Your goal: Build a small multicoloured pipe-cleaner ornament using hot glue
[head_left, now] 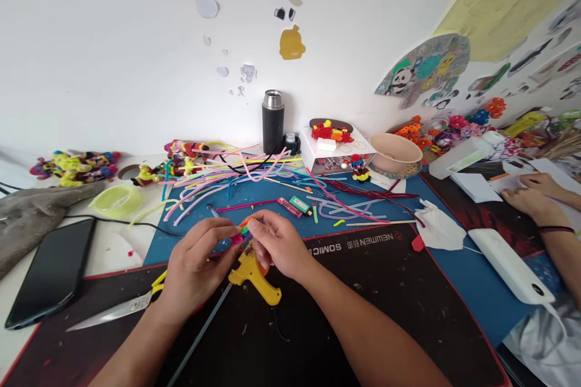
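Note:
My left hand point(197, 254) is closed, its fingertips pinching a small fuzzy pipe-cleaner piece point(236, 238) in magenta, with green and orange beside it. From the other side my right hand point(279, 242) closes on the same piece, thumb on top. Directly under both hands is a yellow hot glue gun point(256, 278), its handle pointing toward the lower right. A long grey glue stick point(200, 335) runs out of its back end. Whether my right fingers also touch the gun is hidden. Yellow-handled scissors point(113, 311) lie beside my left wrist, handles partly covered.
Loose pipe cleaners point(227, 172) are heaped behind my hands. Along the wall stand a black thermos point(273, 124), a white box point(338, 148) and a pinkish bowl point(396, 154). A phone point(49, 272) lies left; a white device point(511, 266) and another person's hands point(529, 196) are right.

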